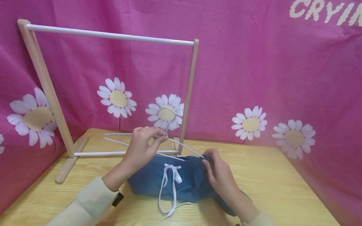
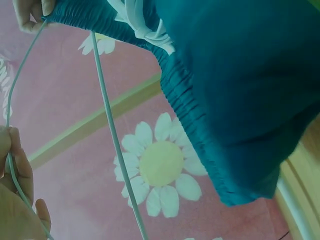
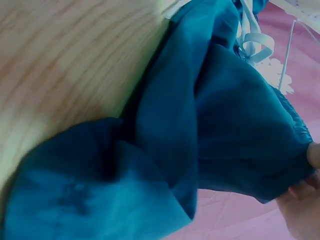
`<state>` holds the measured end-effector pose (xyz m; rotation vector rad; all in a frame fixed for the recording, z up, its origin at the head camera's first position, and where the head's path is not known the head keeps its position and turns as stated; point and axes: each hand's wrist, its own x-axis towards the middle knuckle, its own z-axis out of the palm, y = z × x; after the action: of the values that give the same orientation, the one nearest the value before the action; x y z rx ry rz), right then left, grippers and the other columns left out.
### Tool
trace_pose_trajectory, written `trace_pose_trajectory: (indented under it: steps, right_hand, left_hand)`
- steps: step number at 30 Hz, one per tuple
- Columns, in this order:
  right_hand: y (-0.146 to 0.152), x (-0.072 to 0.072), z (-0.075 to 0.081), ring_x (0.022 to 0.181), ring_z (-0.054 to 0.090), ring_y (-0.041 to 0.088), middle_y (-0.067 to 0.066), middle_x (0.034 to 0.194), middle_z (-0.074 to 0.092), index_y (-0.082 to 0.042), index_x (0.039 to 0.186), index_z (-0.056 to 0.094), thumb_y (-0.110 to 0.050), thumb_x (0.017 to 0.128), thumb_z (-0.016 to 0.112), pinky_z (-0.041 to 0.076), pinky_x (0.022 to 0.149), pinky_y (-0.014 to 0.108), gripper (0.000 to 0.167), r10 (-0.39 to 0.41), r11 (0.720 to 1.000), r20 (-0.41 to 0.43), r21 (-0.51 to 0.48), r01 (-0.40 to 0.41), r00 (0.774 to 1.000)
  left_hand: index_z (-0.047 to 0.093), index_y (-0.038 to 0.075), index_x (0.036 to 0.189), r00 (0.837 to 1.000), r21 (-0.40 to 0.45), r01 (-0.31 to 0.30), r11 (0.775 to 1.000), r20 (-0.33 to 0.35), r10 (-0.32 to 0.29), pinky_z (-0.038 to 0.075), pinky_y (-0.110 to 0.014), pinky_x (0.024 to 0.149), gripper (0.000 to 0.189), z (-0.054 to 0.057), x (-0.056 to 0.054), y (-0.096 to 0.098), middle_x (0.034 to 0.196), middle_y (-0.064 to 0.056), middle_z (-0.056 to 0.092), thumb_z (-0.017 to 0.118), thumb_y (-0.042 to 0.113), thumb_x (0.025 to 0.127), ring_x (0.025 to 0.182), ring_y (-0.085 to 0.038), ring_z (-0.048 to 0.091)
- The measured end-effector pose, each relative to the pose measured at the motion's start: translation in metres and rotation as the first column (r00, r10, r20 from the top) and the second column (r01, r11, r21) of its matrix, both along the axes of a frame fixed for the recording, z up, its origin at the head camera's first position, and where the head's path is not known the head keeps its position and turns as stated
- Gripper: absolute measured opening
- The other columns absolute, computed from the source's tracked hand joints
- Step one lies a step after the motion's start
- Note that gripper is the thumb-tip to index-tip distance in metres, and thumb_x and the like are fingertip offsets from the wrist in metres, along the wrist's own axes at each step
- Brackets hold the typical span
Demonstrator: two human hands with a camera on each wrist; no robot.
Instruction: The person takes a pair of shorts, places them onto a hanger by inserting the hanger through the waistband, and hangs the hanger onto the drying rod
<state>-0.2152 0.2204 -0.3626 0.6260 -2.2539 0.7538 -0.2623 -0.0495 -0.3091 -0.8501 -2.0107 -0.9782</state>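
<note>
In the head view my left hand point(image 1: 141, 144) pinches a white wire hanger point(image 1: 186, 147) just below its hook, thumb against fingers. The hook stands upright above that hand. Blue drawstring pants point(image 1: 147, 182) with an elastic waistband hang beneath the hanger, a white drawstring point(image 1: 173, 179) tied in a bow at the front. My right hand point(image 1: 222, 175) grips the right side of the waistband, where the hanger's right end goes inside. The left wrist view shows the hanger's bottom bar point(image 2: 113, 135) passing into the waist opening. The hanger's left end lies outside the pants.
Behind the hands, toward the left, stands a small wooden garment rack point(image 1: 48, 81) with a white top rail point(image 1: 113, 35) and lower rail. The wood-grain table point(image 1: 271, 185) carries it. A pink cloth point(image 1: 226, 72) printed with daisies rises behind the table.
</note>
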Motion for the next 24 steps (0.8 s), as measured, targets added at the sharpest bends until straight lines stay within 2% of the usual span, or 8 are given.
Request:
trace_pose_trajectory:
  steps: [3,6,8,10,15,19,24]
  right_hand:
    - [0.002,0.0,-0.002,0.093,0.071,0.026,0.012,0.103,0.072,0.0,0.114,0.06,-0.002,0.093,0.071,0.057,0.081,0.046,0.024,-0.087,0.996,0.044,-0.009,0.088,0.995]
    - [0.005,-0.001,-0.005,0.081,0.067,0.018,0.005,0.09,0.07,-0.003,0.109,0.066,-0.006,0.092,0.074,0.056,0.074,0.041,0.02,-0.133,0.991,0.079,-0.022,0.136,0.988]
    - [0.008,-0.001,-0.007,0.073,0.061,0.011,0.0,0.082,0.067,-0.004,0.107,0.068,-0.005,0.089,0.076,0.053,0.068,0.034,0.02,-0.126,0.991,0.067,-0.037,0.128,0.99]
    - [0.01,-0.001,-0.008,0.071,0.059,0.009,-0.001,0.08,0.067,-0.003,0.106,0.069,-0.002,0.087,0.078,0.053,0.066,0.032,0.021,-0.107,0.993,0.052,-0.045,0.109,0.993]
    - [0.01,-0.001,-0.006,0.076,0.066,0.012,0.006,0.089,0.074,0.0,0.104,0.071,0.006,0.085,0.076,0.057,0.071,0.04,0.02,-0.067,0.997,0.016,-0.037,0.068,0.998]
    - [0.009,-0.003,-0.003,0.071,0.06,0.009,0.004,0.085,0.074,0.0,0.103,0.073,0.007,0.085,0.075,0.055,0.066,0.037,0.02,-0.04,0.999,-0.029,-0.037,0.039,0.999]
    - [0.006,-0.004,0.0,0.075,0.067,0.014,0.005,0.089,0.075,-0.001,0.101,0.074,0.009,0.083,0.076,0.057,0.07,0.038,0.021,-0.021,0.999,-0.064,-0.032,0.019,0.998]
  left_hand:
    - [0.077,0.005,0.095,1.0,0.015,0.001,1.0,0.009,-0.001,0.04,-0.056,0.091,0.012,0.0,0.0,-0.001,0.089,-0.006,0.076,0.081,0.007,0.085,0.079,-0.021,0.067]
    - [0.077,0.005,0.096,0.999,0.026,-0.004,1.0,0.032,0.004,0.041,-0.055,0.093,0.012,0.001,0.002,-0.002,0.089,-0.006,0.077,0.081,0.008,0.085,0.081,-0.021,0.069]
    - [0.077,0.005,0.097,0.999,0.033,-0.013,0.999,0.045,0.012,0.041,-0.055,0.094,0.012,0.001,0.003,-0.004,0.089,-0.006,0.077,0.081,0.008,0.086,0.083,-0.021,0.069]
    - [0.077,0.006,0.097,0.998,0.04,-0.022,0.999,0.059,0.019,0.041,-0.055,0.095,0.012,0.001,0.004,-0.006,0.089,-0.006,0.077,0.081,0.008,0.086,0.085,-0.022,0.07]
    - [0.078,0.006,0.097,0.996,0.063,-0.034,0.997,0.085,0.028,0.042,-0.055,0.097,0.011,-0.001,0.003,-0.011,0.088,-0.006,0.077,0.08,0.009,0.087,0.083,-0.022,0.069]
    - [0.078,0.005,0.098,0.995,0.08,-0.037,0.996,0.096,0.029,0.043,-0.054,0.096,0.013,-0.001,0.002,-0.012,0.088,-0.006,0.076,0.081,0.009,0.086,0.083,-0.023,0.07]
    - [0.078,0.006,0.098,0.994,0.089,-0.033,0.995,0.106,0.023,0.043,-0.051,0.094,0.013,-0.004,0.003,-0.009,0.088,-0.005,0.076,0.081,0.009,0.086,0.082,-0.021,0.068]
